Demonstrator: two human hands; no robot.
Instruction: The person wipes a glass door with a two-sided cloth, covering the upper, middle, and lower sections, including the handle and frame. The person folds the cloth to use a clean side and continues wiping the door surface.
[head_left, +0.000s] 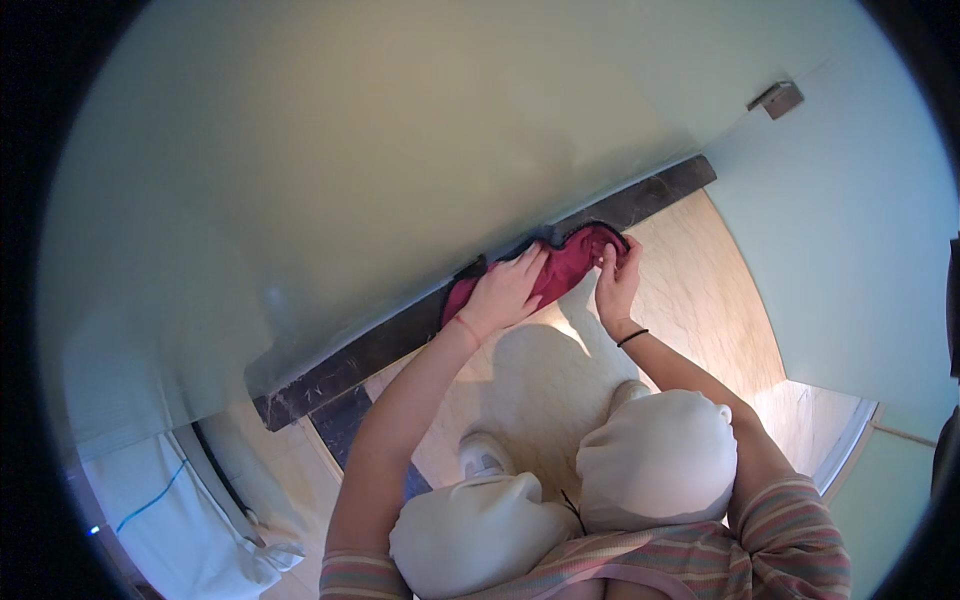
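Observation:
A dark red cloth with black edging lies along a dark marble sill at the foot of a frosted glass panel. My left hand rests flat on the cloth's left part, fingers spread towards the glass. At the cloth's right end, my right hand pinches its edge between thumb and fingers. Part of the cloth's far edge touches the bottom of the glass. A thin band circles my left wrist, and a black band my right.
Light marble floor lies in front of the sill, between my bent knees and the glass. Another frosted panel stands at the right, with a metal hinge or clamp above. White fabric hangs at the lower left.

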